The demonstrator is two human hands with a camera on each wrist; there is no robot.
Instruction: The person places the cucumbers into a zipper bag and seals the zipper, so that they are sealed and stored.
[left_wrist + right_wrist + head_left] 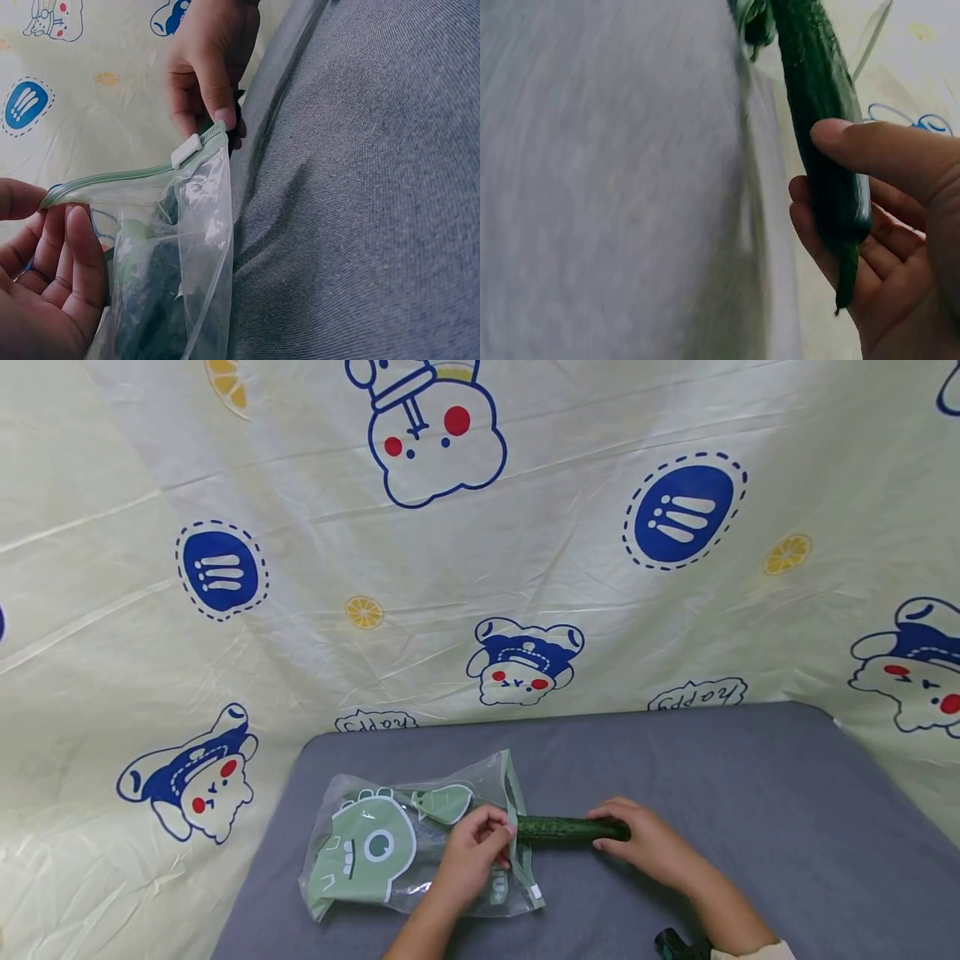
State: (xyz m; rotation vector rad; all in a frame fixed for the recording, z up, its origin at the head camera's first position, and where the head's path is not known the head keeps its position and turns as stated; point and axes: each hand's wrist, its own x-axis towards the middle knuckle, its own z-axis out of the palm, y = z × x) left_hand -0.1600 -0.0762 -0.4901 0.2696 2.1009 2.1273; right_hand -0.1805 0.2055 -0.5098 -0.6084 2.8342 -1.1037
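Observation:
A clear slider zip bag (360, 852) with green cartoon prints lies on the grey table, its mouth facing right. My left hand (476, 843) pinches the bag's green-edged opening between thumb and fingers. A long dark green cucumber (558, 828) points into the mouth, its left part hidden by the bag edge and left hand. Around its right end, my right hand (633, 839) grips it, thumb on one side and fingers on the other. The right wrist view shows the cucumber's thin stem (847, 274) and, beyond, another dark green piece (760, 26) near the bag. The white slider (186, 151) sits near one end of the zip.
The grey cloth-covered table (712, 777) stretches past the hands to the right and back. Behind it hangs a pale sheet (525, 552) with blue cartoon prints. A dark wrist device (678, 946) shows at the right forearm, near the front edge.

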